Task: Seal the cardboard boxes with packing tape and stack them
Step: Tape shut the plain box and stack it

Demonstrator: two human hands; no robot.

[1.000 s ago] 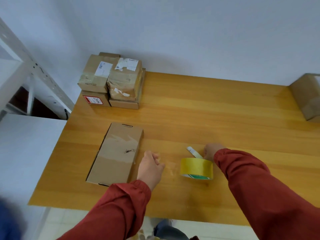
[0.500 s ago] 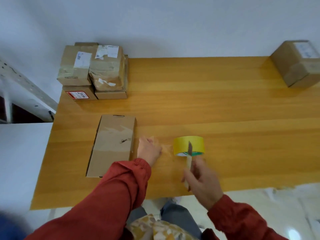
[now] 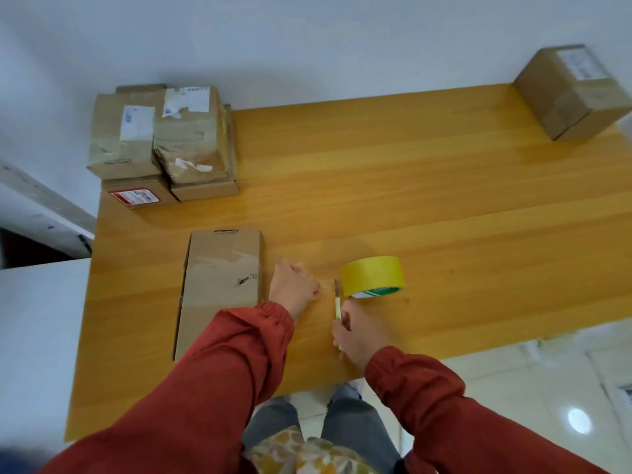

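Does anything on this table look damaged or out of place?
Yes. The top right box in the far-left stack looks battered: torn white label, crumpled wrapping. The lone box at the far right sits askew to the table edge.

Nothing is reading legibly: the red-bordered label [image 3: 136, 197] and white shipping labels [image 3: 136, 123] on the stacked boxes [image 3: 191, 148] far beyond the left hand [image 3: 294, 289], the black mark [image 3: 245, 279] on the flat cardboard box [image 3: 219, 302] beside it, and green print [image 3: 381, 291] inside the tape roll [image 3: 372, 273] are blurring out.
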